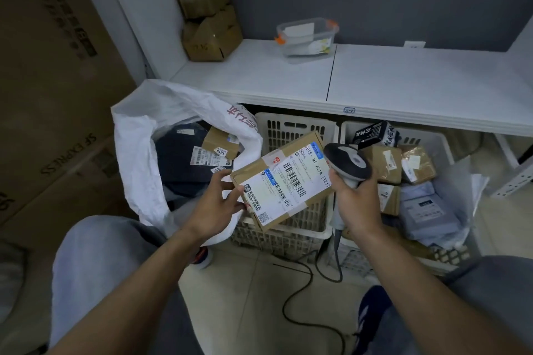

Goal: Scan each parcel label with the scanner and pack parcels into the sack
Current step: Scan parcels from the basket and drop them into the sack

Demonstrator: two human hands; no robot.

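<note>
A clear plastic container (307,37) with orange clips is sitting near the back edge of the white counter (403,81). Brown cardboard boxes (210,34) are standing stacked in its back left corner. White slotted baskets (294,121) are sitting under its front edge, and a black cable (294,294) is trailing across the floor (245,282).

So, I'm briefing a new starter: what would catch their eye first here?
The cardboard parcel in the middle, gripped by the left hand with its barcode label facing up, and the scanner in the right hand just beside it. On the left gapes the white sack, parcels already inside; on the right, a basket heaped with more.
</note>
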